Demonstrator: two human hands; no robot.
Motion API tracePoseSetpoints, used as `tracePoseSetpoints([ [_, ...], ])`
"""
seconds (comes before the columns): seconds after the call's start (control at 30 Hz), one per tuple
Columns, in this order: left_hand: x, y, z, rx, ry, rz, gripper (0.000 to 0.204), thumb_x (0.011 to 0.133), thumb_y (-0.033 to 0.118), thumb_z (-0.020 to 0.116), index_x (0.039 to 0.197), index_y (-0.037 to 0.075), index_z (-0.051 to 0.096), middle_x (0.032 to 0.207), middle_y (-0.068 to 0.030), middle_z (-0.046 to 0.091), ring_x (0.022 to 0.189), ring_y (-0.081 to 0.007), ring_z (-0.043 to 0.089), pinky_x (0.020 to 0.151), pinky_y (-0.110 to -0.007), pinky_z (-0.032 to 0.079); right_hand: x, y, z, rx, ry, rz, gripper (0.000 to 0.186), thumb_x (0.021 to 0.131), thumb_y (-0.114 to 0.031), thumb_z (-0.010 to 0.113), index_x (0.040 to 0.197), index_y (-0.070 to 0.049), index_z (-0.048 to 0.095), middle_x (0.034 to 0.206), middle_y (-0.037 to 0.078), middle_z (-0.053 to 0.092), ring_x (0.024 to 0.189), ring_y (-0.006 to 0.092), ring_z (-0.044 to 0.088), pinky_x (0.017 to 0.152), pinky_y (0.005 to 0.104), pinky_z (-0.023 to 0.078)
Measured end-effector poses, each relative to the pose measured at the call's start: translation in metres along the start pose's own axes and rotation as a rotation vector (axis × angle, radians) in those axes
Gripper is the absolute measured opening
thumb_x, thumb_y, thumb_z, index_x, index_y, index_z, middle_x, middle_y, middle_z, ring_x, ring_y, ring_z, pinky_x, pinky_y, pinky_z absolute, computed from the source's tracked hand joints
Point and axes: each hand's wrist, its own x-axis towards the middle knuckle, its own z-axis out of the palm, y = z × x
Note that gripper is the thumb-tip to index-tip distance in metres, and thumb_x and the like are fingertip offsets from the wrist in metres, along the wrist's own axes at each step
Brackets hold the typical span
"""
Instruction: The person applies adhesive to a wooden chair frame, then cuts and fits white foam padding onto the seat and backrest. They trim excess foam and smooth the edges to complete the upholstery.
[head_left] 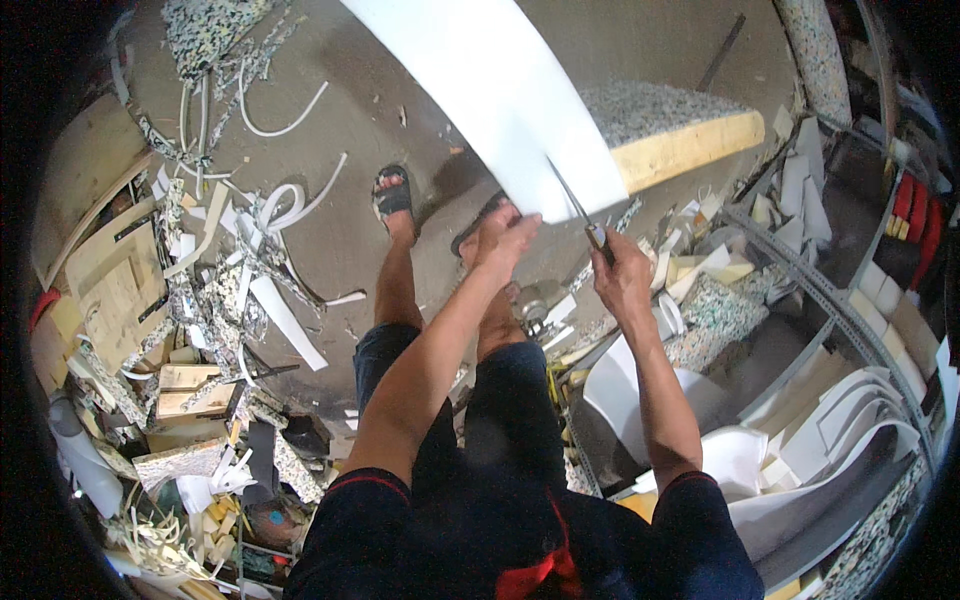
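A long white foam sheet (pixel 500 100) stretches from the top of the view down toward me. My left hand (pixel 503 243) is closed at its near left corner, with the fingertips against the edge. In my right hand (pixel 624 275) is a knife (pixel 594 232), the fingers wrapped round its dark handle. The knife's thin blade (pixel 570 190) lies over the near end of the sheet, pointing away from me; whether it is in the foam I cannot tell. Behind the sheet sits a thick foam block (pixel 690 150), speckled grey on top and yellow along its side.
Foam strips and offcuts (pixel 215 240) litter the floor on the left, with wooden pieces (pixel 195 390) nearer. On the right, a metal rack (pixel 800 265) holds curved white foam sheets (pixel 850 430) and speckled foam (pixel 720 320). My sandalled feet (pixel 395 195) stand below the sheet.
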Motion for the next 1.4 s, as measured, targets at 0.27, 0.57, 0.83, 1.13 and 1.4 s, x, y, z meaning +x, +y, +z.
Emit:
tracePoseSetpoints([
  [0.27,0.022,-0.019,-0.022,0.185,0.03,0.091,0.027,0.085,0.027,0.075,0.105,0.009,0.069,0.094,0.0018,0.067,0.083,-0.0103,0.06,0.073,-0.028,0.047,0.068,-0.064,0.012,-0.01,0.006,-0.08,0.023,0.083,-0.006,0.067,0.105,0.001,0.064,0.082,0.023,0.063,0.078,0.0404,0.064,0.068,0.0453,0.049],
  [0.57,0.024,0.06,-0.061,-0.198,0.055,0.214,0.04,0.083,0.029,0.08,0.108,0.001,0.066,0.094,-0.0038,0.067,0.076,-0.011,0.059,0.061,-0.027,0.047,0.054,-0.086,-0.024,-0.049,-0.083,-0.045,0.019,0.084,-0.007,0.067,0.099,0.002,0.062,0.078,0.025,0.062,0.073,0.0442,0.062,0.064,0.0482,0.048],
  [0.83,0.023,0.138,-0.089,-0.149,0.04,0.252,0.046,0.085,0.029,0.079,0.118,0.002,0.062,0.104,-0.0029,0.063,0.095,-0.0134,0.056,0.084,-0.028,0.044,0.118,-0.153,-0.022,-0.086,-0.062,-0.003,0.016,0.086,-0.011,0.067,0.093,0.003,0.062,0.074,0.024,0.063,0.068,0.0383,0.064,0.063,0.0422,0.049],
  [1.13,-0.016,0.109,-0.182,-0.085,0.105,0.256,0.049,0.086,0.033,0.076,0.125,0.007,0.063,0.11,-0.0021,0.063,0.098,-0.0143,0.058,0.081,-0.031,0.047,0.136,-0.201,-0.06,-0.223,-0.158,0.004,0.023,0.086,-0.013,0.067,0.103,0.002,0.068,0.079,0.026,0.066,0.069,0.0366,0.065,0.066,0.0427,0.05],
  [1.4,-0.093,-0.029,-0.382,0.081,0.496,0.178,0.041,0.089,0.027,0.076,0.117,-0.002,0.064,0.106,-0.0092,0.067,0.097,-0.0183,0.062,0.088,-0.031,0.049,0.171,-0.255,-0.087,-0.341,-0.327,-0.024,0.024,0.087,-0.014,0.067,0.103,0.004,0.069,0.074,0.024,0.064,0.065,0.0253,0.063,0.063,0.0396,0.049],
])
